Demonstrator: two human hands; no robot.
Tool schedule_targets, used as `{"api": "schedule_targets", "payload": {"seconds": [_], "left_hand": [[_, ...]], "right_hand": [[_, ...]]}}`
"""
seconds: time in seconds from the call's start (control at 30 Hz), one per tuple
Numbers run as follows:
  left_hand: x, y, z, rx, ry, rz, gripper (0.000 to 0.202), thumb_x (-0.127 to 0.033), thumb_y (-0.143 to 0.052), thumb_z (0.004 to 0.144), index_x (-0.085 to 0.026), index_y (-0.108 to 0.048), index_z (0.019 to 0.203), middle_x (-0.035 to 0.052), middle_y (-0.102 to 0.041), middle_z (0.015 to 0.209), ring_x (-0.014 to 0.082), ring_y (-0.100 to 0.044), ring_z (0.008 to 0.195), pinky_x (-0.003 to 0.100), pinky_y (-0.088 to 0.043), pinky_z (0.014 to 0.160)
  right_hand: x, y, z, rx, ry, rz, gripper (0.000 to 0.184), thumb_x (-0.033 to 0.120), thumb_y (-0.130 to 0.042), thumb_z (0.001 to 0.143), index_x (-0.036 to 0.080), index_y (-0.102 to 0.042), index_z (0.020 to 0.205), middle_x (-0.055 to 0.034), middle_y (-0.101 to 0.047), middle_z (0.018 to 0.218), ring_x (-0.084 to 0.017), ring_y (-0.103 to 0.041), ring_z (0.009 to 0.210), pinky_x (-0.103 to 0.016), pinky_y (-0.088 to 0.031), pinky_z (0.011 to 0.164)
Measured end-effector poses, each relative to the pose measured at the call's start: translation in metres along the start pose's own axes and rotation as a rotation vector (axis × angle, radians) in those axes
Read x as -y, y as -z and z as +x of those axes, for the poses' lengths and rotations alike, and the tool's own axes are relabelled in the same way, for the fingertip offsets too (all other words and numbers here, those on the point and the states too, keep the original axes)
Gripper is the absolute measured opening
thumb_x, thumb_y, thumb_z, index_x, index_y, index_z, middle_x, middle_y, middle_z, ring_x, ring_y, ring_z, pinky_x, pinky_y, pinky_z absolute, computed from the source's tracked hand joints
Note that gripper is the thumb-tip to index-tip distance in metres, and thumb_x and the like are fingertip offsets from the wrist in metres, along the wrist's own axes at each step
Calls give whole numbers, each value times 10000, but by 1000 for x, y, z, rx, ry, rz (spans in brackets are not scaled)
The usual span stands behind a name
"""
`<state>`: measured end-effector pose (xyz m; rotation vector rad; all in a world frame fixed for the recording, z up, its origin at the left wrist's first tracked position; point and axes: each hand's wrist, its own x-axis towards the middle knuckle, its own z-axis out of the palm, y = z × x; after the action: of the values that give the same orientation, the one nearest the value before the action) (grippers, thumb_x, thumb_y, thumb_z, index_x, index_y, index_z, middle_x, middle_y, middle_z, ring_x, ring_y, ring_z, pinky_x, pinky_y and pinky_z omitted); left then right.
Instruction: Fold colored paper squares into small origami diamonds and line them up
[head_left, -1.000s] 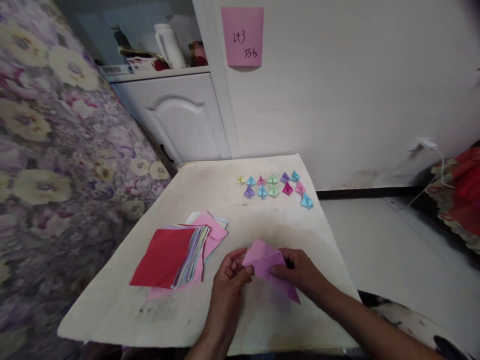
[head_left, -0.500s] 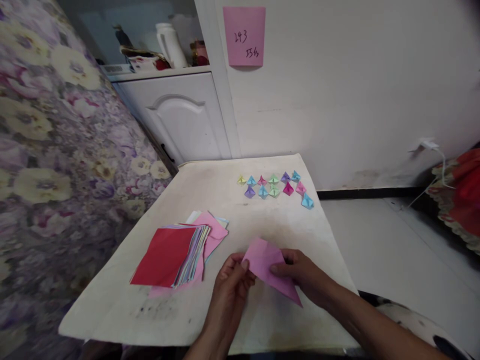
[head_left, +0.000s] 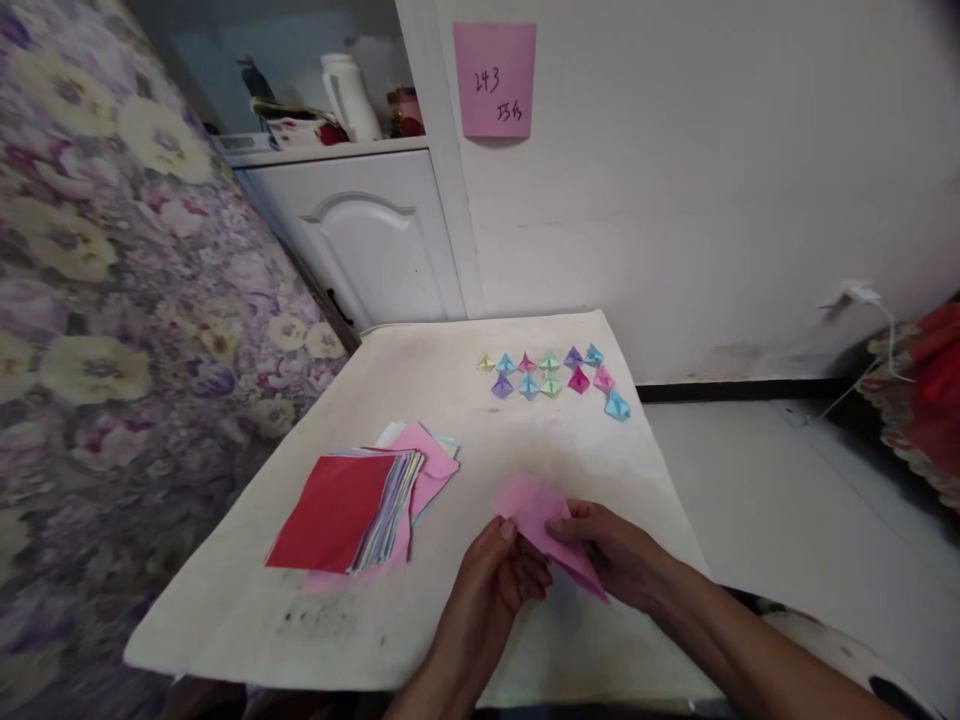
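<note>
Both my hands hold a pink sheet of paper (head_left: 534,512) just above the near right part of the white table (head_left: 450,400). My left hand (head_left: 491,580) pinches its left corner with thumb and fingers closed. My right hand (head_left: 611,550) grips the sheet from the right, with fingers curled over its folded lower edge. The sheet is partly folded and slightly blurred.
A stack of coloured paper squares (head_left: 360,510), red on top, lies to the left of my hands. Several small folded paper pieces (head_left: 551,375) sit in rows at the far right of the table. A flowered cloth (head_left: 112,350) is at the left; a wall with a pink note (head_left: 495,80) is behind.
The pink sheet has been turned and lowered between my hands. My left hand has moved right and closed in towards my right hand.
</note>
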<state>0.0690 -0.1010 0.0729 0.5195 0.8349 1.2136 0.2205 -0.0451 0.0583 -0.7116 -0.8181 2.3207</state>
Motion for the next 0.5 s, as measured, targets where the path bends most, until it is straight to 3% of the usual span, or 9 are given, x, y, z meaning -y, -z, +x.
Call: {"api": "schedule_targets", "payload": {"seconds": [0.17, 0.5], "left_hand": [[2, 1, 0, -18, 26, 1, 221, -346, -539, 856, -147, -579, 768, 27, -621, 654, 130, -574, 573, 230, -420, 522], [0, -5, -1, -98, 20, 1, 256, -385, -591, 810, -130, -599, 800, 33, -617, 623, 129, -571, 546, 219, -416, 491]], "right_hand": [[4, -7, -3, 3, 37, -74, 381, 426, -732, 672, 99, -650, 851, -36, -636, 638, -146, -582, 586, -266, -410, 593], [-4, 0, -1, -14, 101, -164, 374, 424, -710, 695, 114, -643, 894, -31, -633, 659, -148, -582, 603, -247, -395, 562]]}}
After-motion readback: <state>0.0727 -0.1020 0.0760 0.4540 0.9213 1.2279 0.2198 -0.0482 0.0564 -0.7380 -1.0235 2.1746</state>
